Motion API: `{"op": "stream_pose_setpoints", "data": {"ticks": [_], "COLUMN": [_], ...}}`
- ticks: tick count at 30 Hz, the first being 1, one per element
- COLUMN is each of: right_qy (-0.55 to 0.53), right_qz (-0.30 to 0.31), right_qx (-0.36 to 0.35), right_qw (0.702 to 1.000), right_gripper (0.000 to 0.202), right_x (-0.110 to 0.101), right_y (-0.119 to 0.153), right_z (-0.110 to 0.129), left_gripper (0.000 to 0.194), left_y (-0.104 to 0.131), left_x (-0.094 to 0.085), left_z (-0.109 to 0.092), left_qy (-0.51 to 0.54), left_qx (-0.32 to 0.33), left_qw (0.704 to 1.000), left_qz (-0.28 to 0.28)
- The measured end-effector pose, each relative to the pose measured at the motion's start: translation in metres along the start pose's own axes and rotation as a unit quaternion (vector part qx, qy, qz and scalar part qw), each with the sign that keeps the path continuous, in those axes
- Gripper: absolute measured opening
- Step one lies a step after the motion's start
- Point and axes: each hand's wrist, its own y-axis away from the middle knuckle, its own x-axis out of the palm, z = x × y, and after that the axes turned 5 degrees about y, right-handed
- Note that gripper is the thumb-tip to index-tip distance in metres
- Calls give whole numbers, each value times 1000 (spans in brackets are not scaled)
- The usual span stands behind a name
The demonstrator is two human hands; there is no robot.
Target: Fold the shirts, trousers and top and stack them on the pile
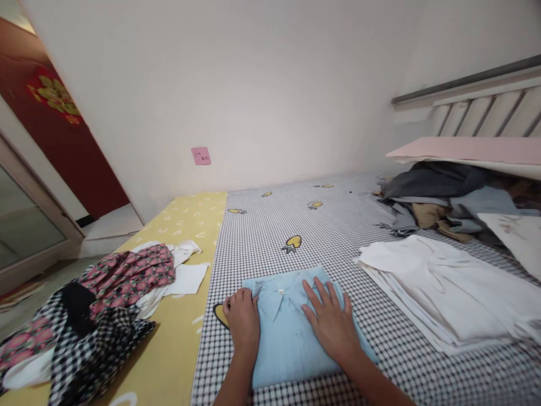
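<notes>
A light blue collared shirt (287,355) lies folded into a rectangle on the checked sheet, its collar at the far end. My right hand (333,321) rests flat on the shirt's right side, fingers spread. At the shirt's left edge, my left hand (243,318) has its fingers bent and drawn together, closed at the fabric; its fingertips are partly hidden. To the right sits a stack of folded white clothes (448,293). On the left is a loose heap of clothes, with a pink-patterned garment (131,276) and a black-and-white checked garment (101,344).
The bed is covered by a checked sheet (262,237) with pineapple prints and a yellow strip (177,332). Dark and grey clothes (439,186) are piled at the right under a pink flat board (469,149). A pink note (200,155) is stuck on the wall.
</notes>
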Motion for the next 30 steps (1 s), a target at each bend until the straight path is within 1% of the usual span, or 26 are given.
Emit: {"op": "stream_pose_setpoints", "data": {"ticks": [3,8,10,12,13,15,17,18,19,20,23,25,26,27,30], "right_qy": [-10,-25,-31,-36,-38,-43,-49,-51,-53,-53,-57,-60,-63,-66,-80], "right_qz": [24,28,32,36,39,44,42,38,31,23,2,-3,-4,-4,-15], "right_qx": [-9,-5,-2,0,1,4,3,3,1,0,-4,-6,-5,-5,-2], "right_qw": [1000,999,999,999,999,998,998,998,998,998,998,998,998,998,997], "right_gripper": [52,52,52,52,52,52,52,52,52,52,52,52,52,52,51], "right_x": [-1,3,3,2,1,1,1,1,1,1,2,1,0,-1,-5], "right_y": [-1,-3,-3,-4,-4,-4,-4,-3,-3,-3,-3,-3,-3,-3,-1], "right_z": [-1,-1,-1,-1,-1,0,0,0,0,0,0,0,0,1,1], "left_gripper": [20,31,33,33,32,30,31,32,34,36,47,49,49,48,48], "left_y": [0,0,0,-1,-1,0,5,9,14,19,35,43,46,47,47], "left_x": [0,1,1,0,-2,-9,-20,-25,-29,-31,-29,-22,-18,-14,-8], "left_z": [-2,-4,-3,-2,-2,-5,-14,-20,-27,-33,-45,-47,-46,-46,-46], "left_qy": [-12,-29,-23,-8,1,26,56,70,81,88,85,76,71,67,40], "left_qx": [-8,-35,-39,-31,-13,58,152,190,212,217,174,145,138,133,123], "left_qw": [1000,999,998,996,994,989,978,972,970,971,977,972,970,969,974], "left_qz": [1,-15,-41,-84,-106,-137,-135,-118,-91,-55,91,167,189,198,188]}}
